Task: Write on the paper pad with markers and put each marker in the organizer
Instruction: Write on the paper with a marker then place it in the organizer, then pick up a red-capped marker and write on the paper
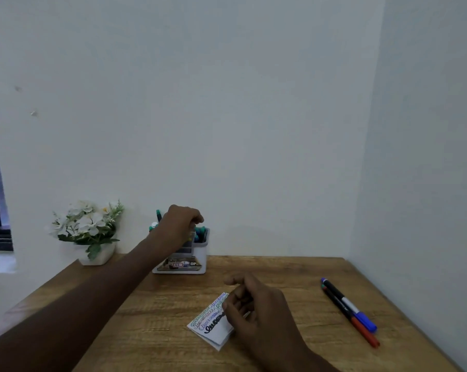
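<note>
I read my left hand (182, 224), fingers curled over the organizer (197, 253), as lowering a marker I can't see, while my right hand (256, 308) rests loosely curled on the paper pad (213, 326), steadying it.

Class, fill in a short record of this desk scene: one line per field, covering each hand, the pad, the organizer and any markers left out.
left hand: over the organizer, fingers curled at its top
right hand: resting on the paper pad
paper pad: on the table, several coloured lines written
organizer: white, by the wall, markers inside
loose markers: blue marker and red marker, side by side, right of pad
</note>
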The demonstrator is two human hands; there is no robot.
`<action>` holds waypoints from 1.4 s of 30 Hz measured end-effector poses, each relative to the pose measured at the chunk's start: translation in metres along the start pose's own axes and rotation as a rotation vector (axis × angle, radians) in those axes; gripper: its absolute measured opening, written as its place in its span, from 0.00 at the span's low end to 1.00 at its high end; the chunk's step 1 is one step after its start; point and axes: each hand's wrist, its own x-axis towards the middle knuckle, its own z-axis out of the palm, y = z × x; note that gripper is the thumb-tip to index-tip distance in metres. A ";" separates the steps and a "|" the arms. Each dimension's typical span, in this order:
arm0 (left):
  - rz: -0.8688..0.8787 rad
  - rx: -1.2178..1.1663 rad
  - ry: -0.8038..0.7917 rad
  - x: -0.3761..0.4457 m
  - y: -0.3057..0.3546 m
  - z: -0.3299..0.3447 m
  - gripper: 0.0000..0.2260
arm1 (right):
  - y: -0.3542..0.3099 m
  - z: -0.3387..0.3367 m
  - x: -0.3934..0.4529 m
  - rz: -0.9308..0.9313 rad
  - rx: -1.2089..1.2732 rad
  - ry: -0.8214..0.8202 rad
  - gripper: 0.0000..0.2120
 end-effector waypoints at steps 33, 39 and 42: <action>0.286 -0.243 -0.115 -0.157 0.014 0.021 0.07 | 0.027 -0.067 0.026 0.366 -1.072 -0.199 0.10; 0.263 -0.243 -0.153 -0.158 0.016 0.020 0.07 | 0.035 -0.046 0.033 0.265 -0.889 -0.155 0.08; 0.264 -0.253 -0.155 -0.157 0.017 0.018 0.07 | 0.032 -0.045 0.029 0.235 -0.871 -0.134 0.09</action>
